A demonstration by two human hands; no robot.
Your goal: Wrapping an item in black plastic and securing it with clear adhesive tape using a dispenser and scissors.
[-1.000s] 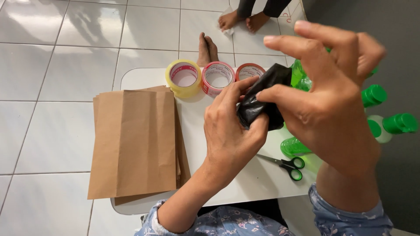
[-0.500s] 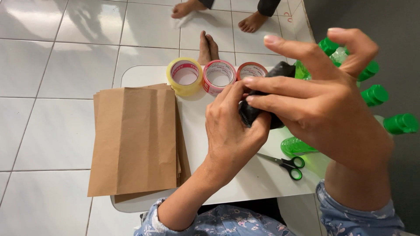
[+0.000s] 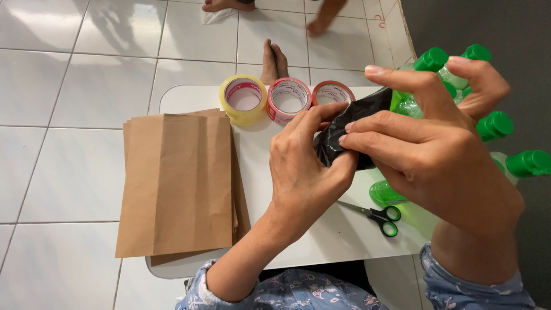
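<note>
Pinching from both sides, the left hand (image 3: 301, 172) and the right hand (image 3: 436, 155) hold a crumpled black plastic bag (image 3: 350, 129) above the white counter (image 3: 321, 241). The left fingers (image 3: 313, 117) are curled closed around the bag's lower end, thumb pressed against the film. On the right hand, the middle and ring fingers are closed with the thumb on the bag's near edge, while the index finger (image 3: 402, 77) and little finger stand lifted and free.

Compared with a second ago, the bag looks more drawn out: its upper end now stretches up and to the right, behind the right index finger, where earlier it sat bunched as a tight wad between the two hands. The right hand has dropped a little and shifted its pinch. To my eye the film is being rubbed and teased apart, though no mouth shows yet.

Just beyond the right fingers stands a cluster of clear bottles with green caps (image 3: 493, 123), and one green bottle base (image 3: 384, 192) lies just below the bag. Green-handled scissors (image 3: 381, 218) rest beneath the right wrist. Past the left fingers sit three tape rolls: yellow (image 3: 243, 100), pink (image 3: 287, 102) and red (image 3: 332, 92). Well left of the left hand lies a stack of brown paper bags (image 3: 178, 183). Another person's bare feet (image 3: 274, 60) show on the tiled floor (image 3: 86, 86) beyond the counter.
</note>
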